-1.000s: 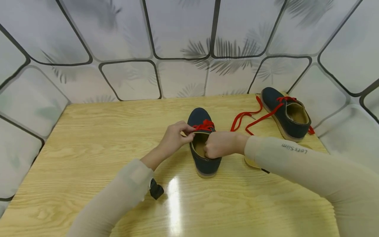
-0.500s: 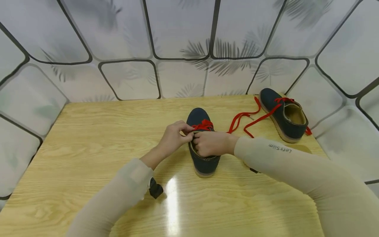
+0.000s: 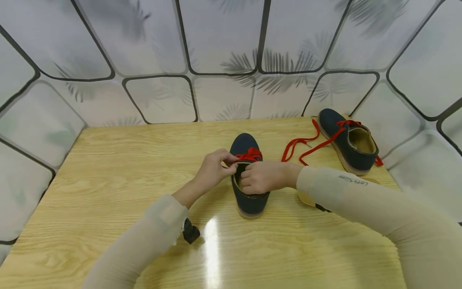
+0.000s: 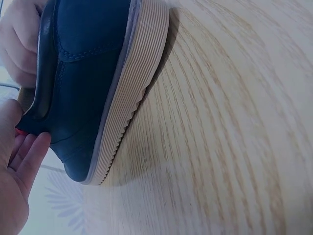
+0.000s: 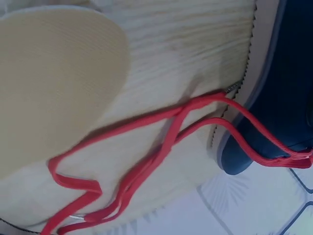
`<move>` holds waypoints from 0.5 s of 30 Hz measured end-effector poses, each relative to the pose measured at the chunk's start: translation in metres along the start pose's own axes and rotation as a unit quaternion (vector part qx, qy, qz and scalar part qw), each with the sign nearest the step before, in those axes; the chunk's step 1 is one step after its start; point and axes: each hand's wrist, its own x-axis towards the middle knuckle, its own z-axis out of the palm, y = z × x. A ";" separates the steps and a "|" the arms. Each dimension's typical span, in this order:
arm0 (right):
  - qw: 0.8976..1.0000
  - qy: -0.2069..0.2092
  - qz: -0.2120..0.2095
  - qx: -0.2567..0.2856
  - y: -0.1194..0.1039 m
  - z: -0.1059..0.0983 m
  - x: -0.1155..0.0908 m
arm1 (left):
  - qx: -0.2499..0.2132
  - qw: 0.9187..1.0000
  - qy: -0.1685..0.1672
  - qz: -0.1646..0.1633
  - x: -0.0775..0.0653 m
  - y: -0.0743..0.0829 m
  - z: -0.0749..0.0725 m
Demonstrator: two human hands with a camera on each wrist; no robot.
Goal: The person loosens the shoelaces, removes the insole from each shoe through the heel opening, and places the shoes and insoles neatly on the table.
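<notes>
In the head view a navy shoe [image 3: 251, 202] with red laces [image 3: 250, 154] stands upright in mid-table, its toe pointing away from me. My left hand [image 3: 215, 168] pinches the shoe's upper edge between thumb and fingers, beside the laces. The left wrist view shows that grip on the dark shoe [image 4: 83, 93] from the side. Curled, my right hand [image 3: 265, 176] reaches into the shoe's opening from the right. Its fingertips are hidden, so I cannot tell whether they hold anything. Below the right wrist lies a flat beige insole [image 5: 58, 73].
At the far right corner a second navy shoe [image 3: 355, 148] lies tilted, its loose red laces [image 3: 294, 141] trailing over the wooden table [image 3: 137, 160]. More red lace [image 5: 161, 147] crosses the table between shoe and insole. A patterned wall [image 3: 223, 96] backs the table.
My right hand went forward inside the shoe toward the laces, then drew back a little to the right. The left hand keeps its pinch on the shoe's edge, and the shoe stays put.
</notes>
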 end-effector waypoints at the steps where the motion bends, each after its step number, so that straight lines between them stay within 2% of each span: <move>1: 1.000 0.020 0.000 0.003 -0.001 0.000 -0.001 | 0.001 1.000 0.000 0.001 0.000 0.000 0.000; 4: 0.998 0.068 0.012 -0.002 -0.004 0.001 -0.007 | 0.006 1.000 0.002 0.004 0.000 0.002 -0.001; 10: 0.992 0.096 0.052 -0.060 -0.013 0.003 -0.017 | 0.012 1.000 0.006 0.006 -0.001 0.003 -0.001; 15: 0.987 0.132 -0.018 -0.088 -0.016 0.000 -0.015 | 0.013 1.000 0.003 0.010 0.000 0.003 0.001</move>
